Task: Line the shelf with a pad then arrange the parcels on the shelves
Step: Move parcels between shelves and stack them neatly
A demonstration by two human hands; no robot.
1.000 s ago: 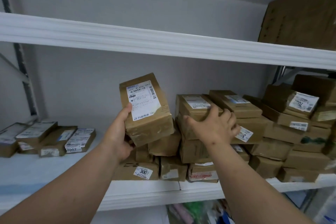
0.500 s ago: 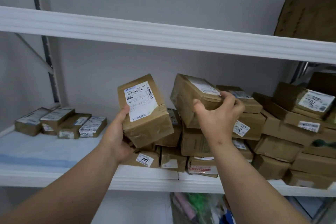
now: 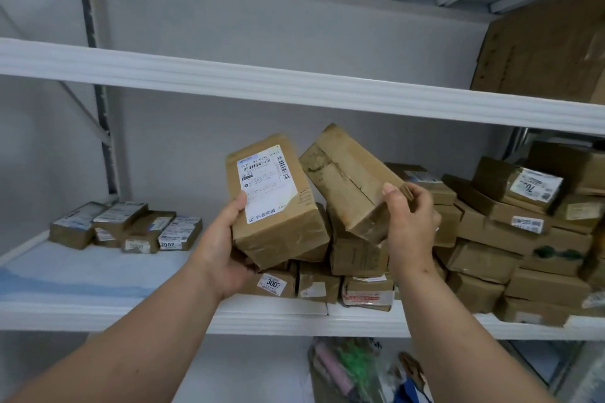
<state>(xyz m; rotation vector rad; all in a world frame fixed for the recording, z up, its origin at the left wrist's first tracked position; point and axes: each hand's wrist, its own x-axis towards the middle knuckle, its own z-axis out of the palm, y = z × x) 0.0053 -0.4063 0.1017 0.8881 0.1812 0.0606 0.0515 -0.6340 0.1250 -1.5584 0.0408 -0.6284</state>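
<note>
Left hand (image 3: 222, 255) grips a labelled parcel (image 3: 275, 199), right hand (image 3: 409, 222) a tilted one (image 3: 347, 180) (label hidden)

Four parcels (image 3: 126, 227) lie left on the shelf (image 3: 98, 311), the heap (image 3: 491, 239) right.

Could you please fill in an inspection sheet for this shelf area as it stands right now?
Surface: white shelf, with a pale pad lining its left part.
Job's things: labelled parcel and plain parcel held up; parcel pile at right; small parcel row at left.
Clutter: bag of mixed items below the shelf.
Grippers: left hand grips the labelled parcel; right hand grips the plain parcel.
Cables: nothing seen.
Surroundings: upper shelf holding a large cardboard box; grey wall behind.
</note>
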